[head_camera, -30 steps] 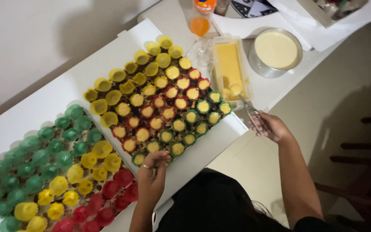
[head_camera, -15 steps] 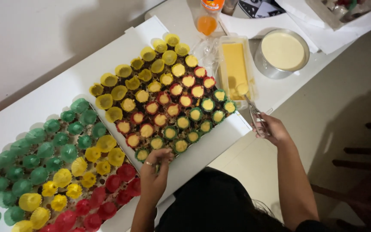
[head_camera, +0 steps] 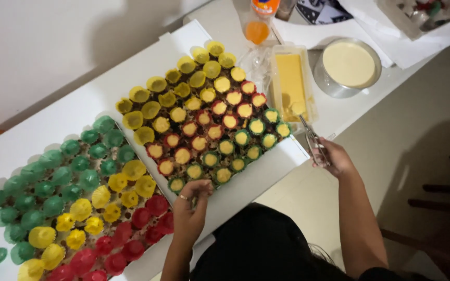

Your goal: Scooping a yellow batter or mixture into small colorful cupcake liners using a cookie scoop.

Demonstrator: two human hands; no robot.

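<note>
Head view: right hand (head_camera: 334, 156) closed round tongs (head_camera: 311, 136), long axis angled up-left into yellow tub (head_camera: 292, 86); left hand (head_camera: 191, 205) curled, pinching cup (head_camera: 177, 184) edge

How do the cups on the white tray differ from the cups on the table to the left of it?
Many tray cups hold pale yellow filling; the left cups show none. The tray cups sit in neat rows; the left cups stand looser. Both groups have green, yellow and red paper cups.

Orange bottle (head_camera: 260, 15) — white-labelled — at table's far edge.
</note>
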